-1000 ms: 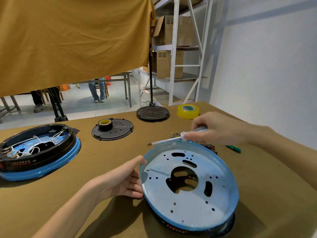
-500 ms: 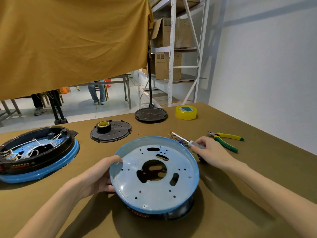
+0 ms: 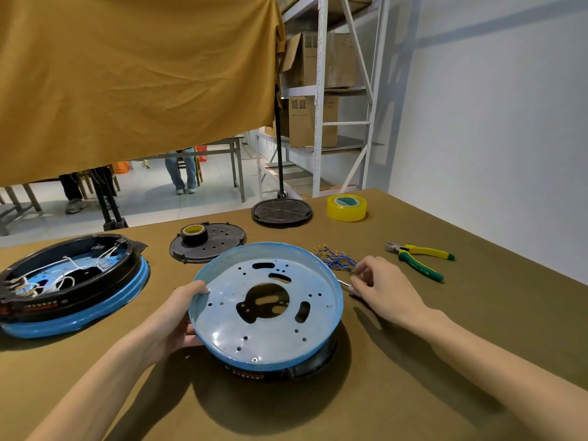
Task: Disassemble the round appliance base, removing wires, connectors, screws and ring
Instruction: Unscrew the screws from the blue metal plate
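The round appliance base point(image 3: 229, 316) stands on the brown table point(image 3: 445, 361), its pale blue perforated plate facing up and slightly tilted, with a black housing underneath. My left hand point(image 3: 171, 316) grips its left rim, thumb on the edge. My right hand point(image 3: 388, 291) lies low on the table just right of the base, fingers curled over a screwdriver point(image 3: 344, 283) whose metal shaft pokes out toward the rim. A bundle of blue wires with connectors point(image 3: 337, 261) lies just beyond my fingertips. One screw point(image 3: 254, 359) sits at the plate's near edge.
A second blue-and-black base point(image 3: 70, 281) with white wires inside sits at the left. Behind are a black cover point(image 3: 222, 246) carrying a small tape roll point(image 3: 194, 233), a stand foot point(image 3: 281, 211), yellow tape point(image 3: 346, 207), and yellow-green pliers point(image 3: 420, 261) at the right.
The base was tilted up and is now lowered and shifted left. My right hand came down from above the far rim to the table with the screwdriver.
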`<state>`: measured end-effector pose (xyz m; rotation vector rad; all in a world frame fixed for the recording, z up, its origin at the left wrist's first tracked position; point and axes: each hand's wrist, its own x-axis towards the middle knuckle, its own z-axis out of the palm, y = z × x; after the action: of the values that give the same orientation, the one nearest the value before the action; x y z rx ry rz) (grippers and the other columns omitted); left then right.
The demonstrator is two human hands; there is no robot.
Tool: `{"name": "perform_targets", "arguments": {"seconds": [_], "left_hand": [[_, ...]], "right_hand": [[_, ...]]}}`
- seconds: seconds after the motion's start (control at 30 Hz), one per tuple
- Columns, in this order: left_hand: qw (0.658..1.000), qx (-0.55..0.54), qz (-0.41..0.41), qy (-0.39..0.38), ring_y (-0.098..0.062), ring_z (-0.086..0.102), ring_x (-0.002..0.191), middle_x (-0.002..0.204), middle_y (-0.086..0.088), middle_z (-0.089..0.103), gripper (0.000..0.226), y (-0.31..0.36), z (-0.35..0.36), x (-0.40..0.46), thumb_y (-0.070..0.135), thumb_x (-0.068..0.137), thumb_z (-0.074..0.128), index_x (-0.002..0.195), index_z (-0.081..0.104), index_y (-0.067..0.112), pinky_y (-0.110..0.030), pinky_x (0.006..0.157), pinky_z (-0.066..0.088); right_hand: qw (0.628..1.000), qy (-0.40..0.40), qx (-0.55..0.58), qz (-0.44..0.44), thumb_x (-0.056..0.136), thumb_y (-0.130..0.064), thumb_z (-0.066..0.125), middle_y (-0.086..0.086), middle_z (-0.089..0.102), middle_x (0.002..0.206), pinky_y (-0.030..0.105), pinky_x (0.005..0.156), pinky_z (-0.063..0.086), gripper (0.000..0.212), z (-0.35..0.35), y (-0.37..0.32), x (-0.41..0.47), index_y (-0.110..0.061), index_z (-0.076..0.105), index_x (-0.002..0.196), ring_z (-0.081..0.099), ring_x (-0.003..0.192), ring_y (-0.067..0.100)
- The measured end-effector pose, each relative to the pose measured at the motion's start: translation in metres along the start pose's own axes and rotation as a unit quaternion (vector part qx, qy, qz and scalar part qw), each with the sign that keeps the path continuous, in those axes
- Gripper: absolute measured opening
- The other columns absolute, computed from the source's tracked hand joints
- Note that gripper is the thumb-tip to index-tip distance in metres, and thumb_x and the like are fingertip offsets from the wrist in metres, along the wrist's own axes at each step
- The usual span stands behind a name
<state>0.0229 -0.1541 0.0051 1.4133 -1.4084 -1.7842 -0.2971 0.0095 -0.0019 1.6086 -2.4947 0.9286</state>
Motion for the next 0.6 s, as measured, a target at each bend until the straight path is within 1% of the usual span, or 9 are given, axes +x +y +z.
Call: {"name": "perform_targets", "arguments": {"seconds": [0.07, 0.13, 0.23, 0.3, 0.33, 0.37, 0.43, 0.5, 0.6], "left_hand": [[1.0, -0.014, -0.01, -0.008, -0.024, 0.073, 0.079, 0.097, -0.013, 0.073, 0.025, -0.001, 0.003, 0.0, 0.038, 0.094, 0.062, 0.112, 0.057, 0.023, -0.032, 0.052, 0.06], [0.999, -0.024, -0.025, -0.024, -0.024, 0.074, 0.08, 0.095, -0.013, 0.076, 0.037, -0.002, 0.006, 0.001, 0.048, 0.091, 0.068, 0.114, 0.06, 0.02, -0.036, 0.061, 0.064], [0.996, -0.024, -0.052, -0.068, -0.026, 0.07, 0.095, 0.103, -0.015, 0.072, 0.081, -0.005, 0.012, 0.003, 0.071, 0.071, 0.076, 0.122, 0.06, 0.01, -0.044, 0.086, 0.064], [0.993, -0.008, -0.067, -0.1, -0.025, 0.075, 0.096, 0.107, -0.015, 0.076, 0.098, -0.005, 0.017, 0.002, 0.079, 0.06, 0.074, 0.122, 0.061, 0.004, -0.04, 0.079, 0.065], [0.991, -0.005, -0.076, -0.113, -0.026, 0.077, 0.093, 0.104, -0.017, 0.078, 0.101, -0.006, 0.019, 0.002, 0.082, 0.06, 0.072, 0.12, 0.062, 0.001, -0.038, 0.074, 0.065], [0.989, -0.008, -0.085, -0.124, -0.026, 0.078, 0.09, 0.101, -0.018, 0.077, 0.101, -0.006, 0.019, 0.002, 0.083, 0.064, 0.069, 0.119, 0.064, -0.002, -0.037, 0.072, 0.064], [0.983, -0.029, -0.101, -0.148, -0.027, 0.076, 0.088, 0.102, -0.02, 0.076, 0.091, -0.008, 0.019, 0.004, 0.078, 0.084, 0.057, 0.118, 0.066, -0.006, -0.038, 0.073, 0.064], [0.977, -0.054, -0.115, -0.171, -0.03, 0.076, 0.092, 0.111, -0.025, 0.075, 0.07, -0.009, 0.018, 0.003, 0.057, 0.103, 0.048, 0.123, 0.065, -0.008, -0.038, 0.075, 0.065], [0.973, -0.084, -0.124, -0.176, -0.032, 0.076, 0.096, 0.116, -0.03, 0.073, 0.036, -0.013, 0.017, 0.0, 0.019, 0.104, 0.051, 0.123, 0.065, -0.009, -0.036, 0.071, 0.065]], "right_hand": [[0.997, 0.035, 0.063, -0.01, 0.099, -0.027, 0.063, -0.004, 0.063, 0.092, 0.034, 0.076, 0.05, 0.006, -0.003, -0.013, 0.003, -0.022, 0.065, 0.096, 0.059, 0.084, 0.013], [0.994, 0.041, 0.085, -0.054, 0.099, -0.022, 0.063, -0.007, 0.063, 0.087, 0.026, 0.07, 0.045, 0.008, -0.005, -0.032, 0.003, -0.023, 0.066, 0.091, 0.058, 0.08, 0.007], [0.988, 0.0, 0.079, -0.135, 0.098, -0.022, 0.064, -0.014, 0.063, 0.082, 0.016, 0.066, 0.04, 0.009, -0.006, -0.065, -0.002, -0.023, 0.07, 0.091, 0.057, 0.075, 0.002], [0.979, -0.054, 0.077, -0.183, 0.097, -0.025, 0.064, -0.012, 0.065, 0.081, 0.018, 0.066, 0.043, 0.011, -0.004, -0.087, -0.002, -0.021, 0.072, 0.091, 0.057, 0.075, 0.003], [0.974, -0.083, 0.074, -0.199, 0.097, -0.026, 0.065, -0.01, 0.067, 0.081, 0.023, 0.066, 0.046, 0.012, -0.001, -0.098, -0.001, -0.02, 0.073, 0.091, 0.058, 0.075, 0.005], [0.969, -0.109, 0.071, -0.208, 0.096, -0.028, 0.066, -0.008, 0.067, 0.081, 0.028, 0.067, 0.049, 0.014, 0.004, -0.108, 0.001, -0.018, 0.075, 0.091, 0.059, 0.074, 0.008], [0.962, -0.148, 0.063, -0.219, 0.095, -0.034, 0.069, -0.005, 0.068, 0.082, 0.032, 0.067, 0.05, 0.019, 0.014, -0.126, 0.005, -0.017, 0.076, 0.094, 0.06, 0.075, 0.011], [0.957, -0.163, 0.051, -0.232, 0.094, -0.04, 0.07, -0.005, 0.068, 0.085, 0.032, 0.067, 0.05, 0.023, 0.023, -0.137, 0.009, -0.019, 0.077, 0.099, 0.059, 0.077, 0.01], [0.953, -0.166, 0.06, -0.246, 0.093, -0.038, 0.073, -0.01, 0.068, 0.088, 0.026, 0.066, 0.046, 0.019, 0.028, -0.14, 0.012, -0.022, 0.08, 0.1, 0.056, 0.078, 0.005]]}}
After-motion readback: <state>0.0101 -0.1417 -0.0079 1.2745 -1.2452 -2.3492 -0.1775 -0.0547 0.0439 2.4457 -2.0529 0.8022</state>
